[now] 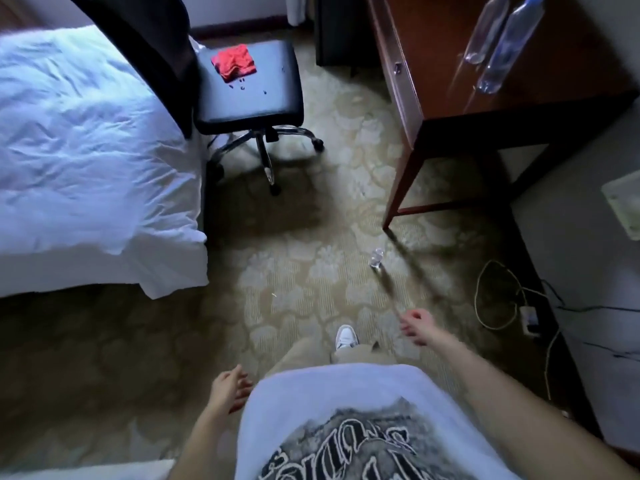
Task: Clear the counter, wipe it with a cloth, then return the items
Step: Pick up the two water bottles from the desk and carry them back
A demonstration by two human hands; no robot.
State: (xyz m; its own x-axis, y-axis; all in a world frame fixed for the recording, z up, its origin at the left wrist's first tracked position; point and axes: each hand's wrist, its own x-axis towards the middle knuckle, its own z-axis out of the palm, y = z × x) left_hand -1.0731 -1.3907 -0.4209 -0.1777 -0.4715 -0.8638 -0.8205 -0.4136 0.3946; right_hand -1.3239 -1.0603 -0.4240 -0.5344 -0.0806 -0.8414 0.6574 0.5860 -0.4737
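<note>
A crumpled red cloth (234, 62) lies on the seat of a black office chair (249, 95) at the upper middle. Two clear plastic bottles (509, 43) stand on the brown wooden desk (450, 81) at the upper right. A small clear bottle (376, 257) stands on the carpet near the desk leg. My left hand (230, 388) hangs by my hip, fingers loosely apart and holding nothing. My right hand (417, 325) swings at my side, also with nothing in it. Both hands are far from the cloth and the bottles.
A bed with white bedding (86, 150) fills the left side. Cables and a power strip (528, 315) lie on the floor along the right wall. Patterned carpet (294, 271) runs between bed and desk. My white shoe (346, 336) shows below.
</note>
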